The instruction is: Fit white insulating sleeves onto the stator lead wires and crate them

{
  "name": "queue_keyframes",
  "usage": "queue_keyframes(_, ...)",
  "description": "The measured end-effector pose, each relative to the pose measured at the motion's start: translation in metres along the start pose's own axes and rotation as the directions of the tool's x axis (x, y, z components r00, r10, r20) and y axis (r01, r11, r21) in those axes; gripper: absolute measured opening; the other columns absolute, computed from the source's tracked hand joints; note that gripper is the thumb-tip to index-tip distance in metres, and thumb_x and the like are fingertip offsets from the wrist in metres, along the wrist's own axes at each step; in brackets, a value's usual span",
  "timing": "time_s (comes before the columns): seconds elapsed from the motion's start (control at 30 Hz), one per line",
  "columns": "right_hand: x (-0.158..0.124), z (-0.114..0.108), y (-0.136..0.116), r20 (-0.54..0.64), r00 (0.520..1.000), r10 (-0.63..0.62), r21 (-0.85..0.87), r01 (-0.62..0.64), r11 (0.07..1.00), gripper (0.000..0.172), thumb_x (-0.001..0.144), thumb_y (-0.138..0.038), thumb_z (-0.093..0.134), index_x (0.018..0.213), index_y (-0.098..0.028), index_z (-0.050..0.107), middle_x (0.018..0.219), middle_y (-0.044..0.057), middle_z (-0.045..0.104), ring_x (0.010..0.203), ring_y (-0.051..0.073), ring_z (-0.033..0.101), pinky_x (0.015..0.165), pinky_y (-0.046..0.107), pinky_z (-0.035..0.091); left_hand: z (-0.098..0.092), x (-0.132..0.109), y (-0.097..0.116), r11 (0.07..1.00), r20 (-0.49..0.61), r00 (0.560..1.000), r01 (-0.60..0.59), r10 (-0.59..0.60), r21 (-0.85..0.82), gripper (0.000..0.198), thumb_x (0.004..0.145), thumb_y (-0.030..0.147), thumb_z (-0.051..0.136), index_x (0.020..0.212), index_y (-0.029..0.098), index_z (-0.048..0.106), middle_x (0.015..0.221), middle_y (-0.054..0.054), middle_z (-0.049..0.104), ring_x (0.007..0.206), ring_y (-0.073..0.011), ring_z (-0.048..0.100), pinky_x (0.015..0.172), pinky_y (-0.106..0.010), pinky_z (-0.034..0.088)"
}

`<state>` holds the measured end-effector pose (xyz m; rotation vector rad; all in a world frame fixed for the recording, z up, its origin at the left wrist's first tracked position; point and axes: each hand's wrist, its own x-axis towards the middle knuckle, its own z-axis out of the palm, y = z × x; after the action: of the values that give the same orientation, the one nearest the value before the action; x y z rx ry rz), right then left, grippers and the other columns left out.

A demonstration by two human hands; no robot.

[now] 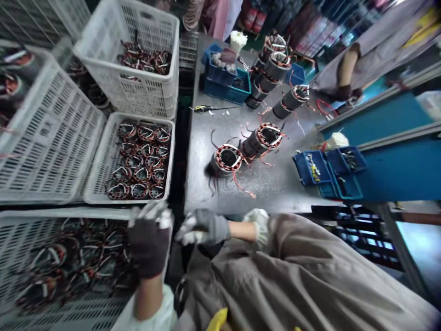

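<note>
The gloved left hand (149,243) hangs at the rim of a white plastic crate (65,213) of wound motor stators (44,257), the gloved right hand (203,227) just beside it, fingers narrowly bunched on both, though whether either holds anything cannot be told.

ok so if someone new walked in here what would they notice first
Probably the white plastic crates on the left, packed with copper-wound motor stators. Next come the stators on the grey workbench ahead, trailing red and white leads. At the bottom, the gloved left hand and right hand are at the lower crate.
</note>
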<state>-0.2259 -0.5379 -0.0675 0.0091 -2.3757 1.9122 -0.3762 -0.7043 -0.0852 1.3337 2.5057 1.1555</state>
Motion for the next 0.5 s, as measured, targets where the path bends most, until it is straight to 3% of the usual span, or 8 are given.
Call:
queue_keyframes(0.03, -0.031, -0.033, -0.014, -0.266, 0.964, -0.006, -0.12, -0.027, 0.992, 0.041, 0.098, -0.064, 0.069, 0.09, -0.028, 0.085, 0.086, 0.004, 0.083, 0.081, 0.022, 0.078, 0.089, 0.035, 0.065, 0.015, 0.026, 0.04, 0.994, -0.004, 0.994, -0.106, 0.106, -0.021, 0.02, 0.107, 0.041, 0.061, 0.111, 0.029, 0.077, 0.118, -0.011, 0.086, 0.129, -0.0401, 0.076, 0.132, -0.075, 0.038)
queue_keyframes(0.1, -0.084, -0.1, -0.032, -0.544, 0.839, -0.008, -0.165, -0.098, 0.982, 0.029, 0.101, -0.055, 0.068, 0.099, -0.03, 0.084, 0.103, 0.008, 0.083, 0.115, 0.029, 0.076, 0.122, 0.049, 0.055, 0.051, 0.07, 0.108, 0.967, 0.078, 0.965, -0.243, 0.249, -0.075, 0.018, 0.107, 0.035, 0.067, 0.12, 0.029, 0.078, 0.132, -0.008, 0.085, 0.138, -0.0357, 0.073, 0.141, -0.066, 0.028)
queue_keyframes(0.2, -0.122, -0.194, -0.032, -0.791, 0.612, -0.008, -0.17, -0.208, 0.963, 0.026, 0.102, -0.052, 0.069, 0.115, -0.031, 0.079, 0.131, 0.012, 0.077, 0.148, 0.035, 0.056, 0.143, 0.059, 0.024, 0.111, 0.116, 0.174, 0.975, 0.3, 0.928, -0.215, 0.22, -0.049, 0.041, 0.096, 0.034, 0.083, 0.132, 0.015, 0.078, 0.145, -0.024, 0.077, 0.152, -0.049, 0.061, 0.143, -0.07, 0.016)
queue_keyframes(0.23, -0.123, -0.22, -0.026, -0.844, 0.536, 0.012, -0.192, -0.323, 0.927, 0.032, 0.097, -0.054, 0.075, 0.117, -0.029, 0.078, 0.138, 0.014, 0.075, 0.151, 0.038, 0.053, 0.143, 0.062, 0.021, 0.131, 0.127, 0.186, 0.985, 0.367, 0.917, -0.173, 0.156, 0.016, 0.042, 0.09, 0.031, 0.088, 0.125, 0.009, 0.08, 0.136, -0.03, 0.078, 0.146, -0.0543, 0.063, 0.14, -0.073, 0.018)
queue_keyframes(0.27, -0.118, -0.242, -0.019, -0.863, 0.504, 0.035, -0.213, -0.425, 0.88, 0.041, 0.091, -0.056, 0.08, 0.118, -0.025, 0.077, 0.142, 0.017, 0.073, 0.152, 0.042, 0.051, 0.143, 0.066, 0.018, 0.147, 0.136, 0.193, 0.984, 0.431, 0.895, -0.163, 0.114, 0.078, 0.038, 0.087, 0.029, 0.089, 0.116, 0.005, 0.081, 0.127, -0.033, 0.079, 0.139, -0.0558, 0.067, 0.139, -0.072, 0.019)
queue_keyframes(0.37, -0.093, -0.279, 0.007, -0.844, 0.524, 0.113, -0.308, -0.647, 0.697, 0.056, 0.085, -0.064, 0.083, 0.111, -0.016, 0.074, 0.139, 0.026, 0.073, 0.148, 0.05, 0.052, 0.138, 0.073, 0.019, 0.175, 0.152, 0.191, 0.991, 0.474, 0.879, -0.106, 0.052, 0.087, 0.028, 0.086, 0.034, 0.089, 0.095, 0.009, 0.082, 0.11, -0.029, 0.083, 0.127, -0.0503, 0.073, 0.141, -0.068, 0.015)
queue_keyframes(0.43, -0.08, -0.284, 0.02, -0.824, 0.548, 0.142, -0.373, -0.715, 0.592, 0.057, 0.09, -0.066, 0.077, 0.109, -0.013, 0.073, 0.136, 0.029, 0.072, 0.146, 0.05, 0.053, 0.135, 0.074, 0.023, 0.174, 0.156, 0.179, 0.981, 0.387, 0.919, 0.134, -0.069, -0.144, 0.03, 0.079, 0.04, 0.095, 0.092, 0.015, 0.082, 0.11, -0.021, 0.085, 0.135, -0.0467, 0.07, 0.142, -0.064, 0.017)
queue_keyframes(0.5, -0.079, -0.285, 0.025, -0.823, 0.549, 0.145, -0.42, -0.76, 0.496, 0.057, 0.094, -0.065, 0.072, 0.111, -0.01, 0.073, 0.135, 0.03, 0.071, 0.142, 0.05, 0.055, 0.13, 0.074, 0.031, 0.163, 0.152, 0.166, 0.829, 0.314, 0.908, 0.391, -0.276, -0.4, 0.036, 0.079, 0.048, 0.094, 0.096, 0.019, 0.083, 0.111, -0.015, 0.086, 0.139, -0.0441, 0.069, 0.139, -0.062, 0.031)
